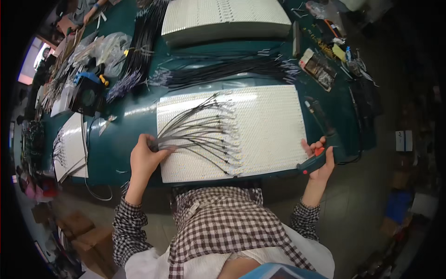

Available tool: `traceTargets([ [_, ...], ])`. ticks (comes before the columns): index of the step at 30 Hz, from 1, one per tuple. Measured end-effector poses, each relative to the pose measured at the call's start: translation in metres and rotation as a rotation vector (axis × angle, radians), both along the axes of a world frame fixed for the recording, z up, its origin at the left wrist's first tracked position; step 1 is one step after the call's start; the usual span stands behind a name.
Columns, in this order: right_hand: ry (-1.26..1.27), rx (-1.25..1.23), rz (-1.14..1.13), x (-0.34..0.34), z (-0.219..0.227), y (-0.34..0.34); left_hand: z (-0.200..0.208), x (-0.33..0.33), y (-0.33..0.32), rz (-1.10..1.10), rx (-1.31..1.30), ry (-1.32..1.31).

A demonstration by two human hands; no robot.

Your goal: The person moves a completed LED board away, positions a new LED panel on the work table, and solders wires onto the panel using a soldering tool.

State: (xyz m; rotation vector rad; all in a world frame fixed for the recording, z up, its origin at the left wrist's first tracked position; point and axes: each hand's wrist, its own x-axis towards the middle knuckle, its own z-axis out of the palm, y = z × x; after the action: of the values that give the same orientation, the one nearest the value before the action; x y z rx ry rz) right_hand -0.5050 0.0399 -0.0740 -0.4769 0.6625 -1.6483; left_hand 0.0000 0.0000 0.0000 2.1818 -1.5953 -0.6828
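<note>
your checked apron (223, 209) is right up at the edge of the tabletop (111, 160), so both hands reach the work with forearms low. left hand (143, 157): fingers clamped on the gathered wire bundle (179, 137) at the white board's left edge. gripping where the wires converge probably keeps them from drifting as a group; their other ends fan out to a column of points near mid-board. right hand (324, 162): fingers wrapped around the dark hand tool (312, 163) with the red trigger, just beside the board's lower right corner. can't tell if the trigger is pressed; the tool's front end is blurred.

white board (272, 132) lies flat in front of you, near edge along the tabletop edge, likely for short reach to the wire ends. bundle comes off to the left, so the right half stays uncovered and the tool side looks free of wires.

off left, a smaller wired board (74, 149) sits well apart, out of the hands' way.

beyond the main board: loose black wires (223, 74) laid crosswise, roughly parallel, presumably for easy picking. past those, a thick stack of white boards (227, 30), squared up, probably parked far back to leave the near area for handwork.
</note>
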Motion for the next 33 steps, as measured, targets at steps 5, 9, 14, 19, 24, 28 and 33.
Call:
traceTargets([
  [5,-0.072,0.027,0.090,0.029,0.024,-0.004,0.001,0.014,-0.008,-0.027,-0.026,-0.088],
  [9,-0.105,0.013,0.115,0.044,0.026,-0.007,0.001,0.034,-0.017,-0.067,0.048,-0.002],
  [14,-0.151,0.048,-0.039,0.028,0.023,-0.013,0.010,0.041,-0.017,0.181,0.104,0.503],
  [19,-0.213,-0.011,-0.109,-0.009,0.021,-0.016,0.040,0.045,-0.018,0.076,0.126,0.498],
  [24,-0.380,-0.156,-0.053,-0.020,0.010,-0.021,0.082,0.063,-0.041,-0.102,0.302,0.727],
  [28,-0.392,-0.164,-0.029,-0.022,0.009,-0.022,0.169,0.094,-0.072,0.036,0.032,0.607],
  [33,-0.443,-0.155,-0.067,-0.020,0.011,-0.024,0.341,0.143,-0.122,-0.227,-0.379,0.230],
])
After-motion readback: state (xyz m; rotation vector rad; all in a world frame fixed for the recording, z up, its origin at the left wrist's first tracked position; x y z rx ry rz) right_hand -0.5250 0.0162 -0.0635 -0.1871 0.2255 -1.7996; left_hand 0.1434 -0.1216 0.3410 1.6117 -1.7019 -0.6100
